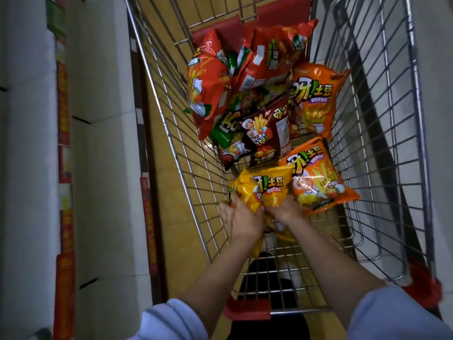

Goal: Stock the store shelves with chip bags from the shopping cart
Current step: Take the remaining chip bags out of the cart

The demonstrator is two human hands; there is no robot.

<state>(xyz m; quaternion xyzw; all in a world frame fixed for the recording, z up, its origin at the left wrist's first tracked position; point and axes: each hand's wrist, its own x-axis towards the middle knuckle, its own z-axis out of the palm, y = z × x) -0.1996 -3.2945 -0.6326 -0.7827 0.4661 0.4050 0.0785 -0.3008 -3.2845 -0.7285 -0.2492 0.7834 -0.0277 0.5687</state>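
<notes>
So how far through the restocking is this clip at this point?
Nothing shows as shelved: no stocked shelf is in view. In hand: the left hand and right hand both grip yellow chip bags at the near end of the shopping cart. Left: two orange bags, a dark brown bag, a green bag and several red bags lie in the cart.

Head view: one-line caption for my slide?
Both hands, left and right, grip yellow chip bags inside the wire shopping cart.

Both hands, left hand, right hand, gripping yellow chip bag, wire cart
</notes>
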